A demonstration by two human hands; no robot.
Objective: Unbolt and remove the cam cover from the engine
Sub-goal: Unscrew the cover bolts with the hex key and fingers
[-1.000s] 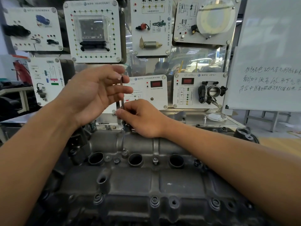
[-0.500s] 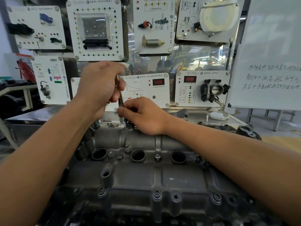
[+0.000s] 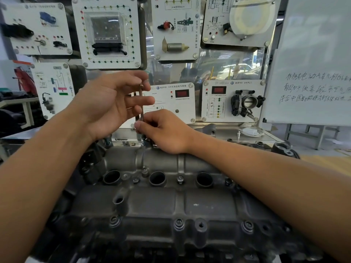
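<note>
Left hand uncurls, now open beside thin dark metal key; right hand pinches shaft; unsteadied, key could slip off hidden bolt.

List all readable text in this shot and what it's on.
"帕萨特1.8冷却液温度传感器": middle panel.
"帕萨特1.8节气门": throttle panel.
"有助于改善城市空气", roughly, handwritten: whiteboard; its other lines are unclear.
Upper panels: print too small and blurred.
</note>
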